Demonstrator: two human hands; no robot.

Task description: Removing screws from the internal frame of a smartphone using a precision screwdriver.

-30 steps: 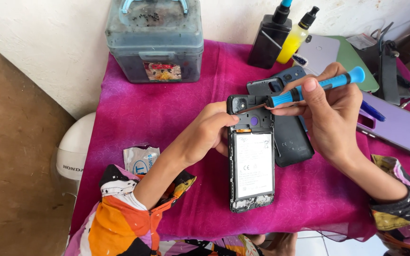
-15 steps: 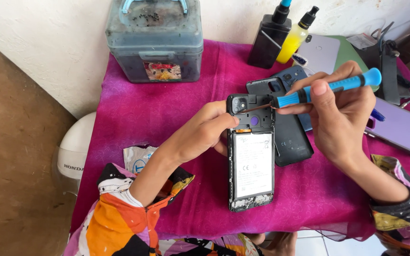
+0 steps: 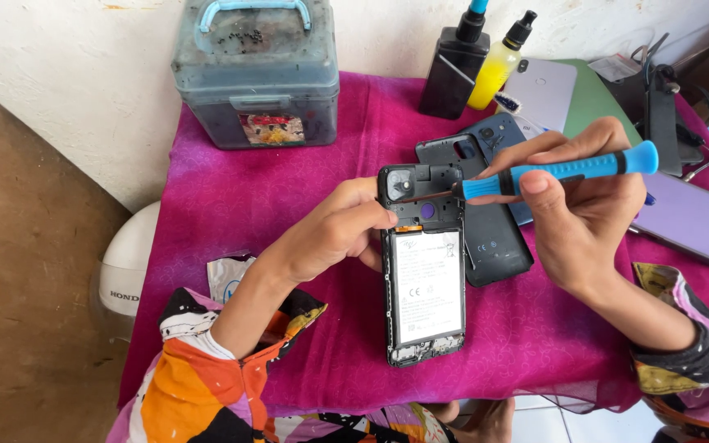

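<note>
Pinching blue screwdriver [image 3: 560,171] in right fingers [image 3: 535,182], left fingers [image 3: 371,220] steadying opened phone [image 3: 423,271]

white battery label [image 3: 427,285], red box sticker [image 3: 271,129]

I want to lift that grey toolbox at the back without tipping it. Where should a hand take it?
Take the toolbox by its light blue handle, coming from above: the handle arches over the middle of the lid and the box stands upright, so it should hang level.

Bright even daylight, soft shadows, sharp focus, slight wide-angle edge distortion
</note>
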